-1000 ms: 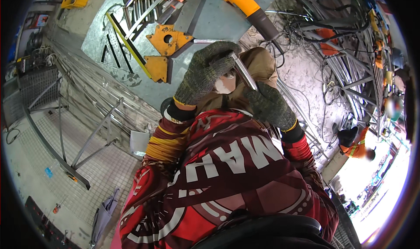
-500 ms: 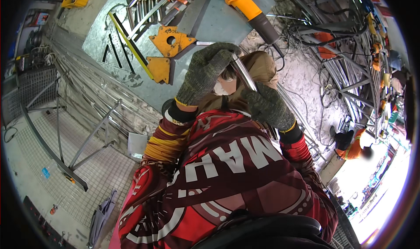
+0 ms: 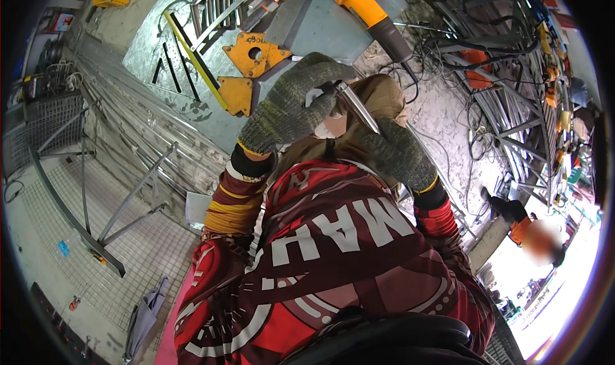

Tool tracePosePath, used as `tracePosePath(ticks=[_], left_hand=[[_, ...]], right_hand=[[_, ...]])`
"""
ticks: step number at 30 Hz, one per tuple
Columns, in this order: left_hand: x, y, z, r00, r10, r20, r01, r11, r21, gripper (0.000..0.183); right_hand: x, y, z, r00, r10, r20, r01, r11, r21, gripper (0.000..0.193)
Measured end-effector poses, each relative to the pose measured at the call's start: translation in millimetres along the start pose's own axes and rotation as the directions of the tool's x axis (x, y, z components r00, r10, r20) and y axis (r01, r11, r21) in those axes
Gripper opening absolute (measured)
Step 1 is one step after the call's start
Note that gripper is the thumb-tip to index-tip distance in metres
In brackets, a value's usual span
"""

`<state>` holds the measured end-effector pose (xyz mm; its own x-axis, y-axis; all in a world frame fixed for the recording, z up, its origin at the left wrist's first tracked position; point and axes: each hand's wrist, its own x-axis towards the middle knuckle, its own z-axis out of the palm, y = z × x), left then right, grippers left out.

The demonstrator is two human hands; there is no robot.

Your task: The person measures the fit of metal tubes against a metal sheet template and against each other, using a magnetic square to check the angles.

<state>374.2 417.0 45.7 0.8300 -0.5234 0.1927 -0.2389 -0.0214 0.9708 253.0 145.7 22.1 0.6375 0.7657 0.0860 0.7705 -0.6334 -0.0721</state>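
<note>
- A shiny metal tube (image 3: 360,110) slants between gloved hands, before a bent knee (image 3: 386,96).
- Right hand (image 3: 400,155): fingers wrapped around its lower end.
- Left hand (image 3: 296,99): fingers curled at its upper end; whether they pinch it, I can't make out.
- Beyond, an orange angular block (image 3: 273,55) lies on grey sheet (image 3: 146,62).

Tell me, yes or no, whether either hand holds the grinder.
No: the grinder lies apart from the left hand and right hand, with the tube between them.
</note>
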Motion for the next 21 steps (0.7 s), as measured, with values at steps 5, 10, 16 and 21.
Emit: tracePosePath(ticks=[5, 10, 16, 21], left_hand=[[-1.1, 9.6, 1.3, 0.997, 0.075, 0.028, -0.08, 0.938, 0.336, 0.038], [-8.8, 2.1, 7.8, 0.99, 0.131, -0.051, -0.093, 0.883, 0.46, 0.022], [-15.8, -0.2, 8.2, 0.997, 0.081, -0.013, -0.067, 0.892, 0.446, 0.016], [-17.3, -2.6, 9.6, 0.997, 0.079, 0.024, -0.08, 0.865, 0.495, 0.015]], right_hand=[[29.4, -3.8, -55.4, 0.77, 0.477, 0.423, -0.631, 0.475, 0.614, 0.039], [16.0, -4.6, -42.0, 0.937, 0.35, -0.016, -0.316, 0.864, 0.392, 0.037], [20.5, -12.1, -52.5, 0.739, 0.549, 0.39, -0.672, 0.56, 0.485, 0.054], [-1.2, -11.4, -25.8, 0.861, 0.478, 0.176, -0.5, 0.73, 0.465, 0.06]])
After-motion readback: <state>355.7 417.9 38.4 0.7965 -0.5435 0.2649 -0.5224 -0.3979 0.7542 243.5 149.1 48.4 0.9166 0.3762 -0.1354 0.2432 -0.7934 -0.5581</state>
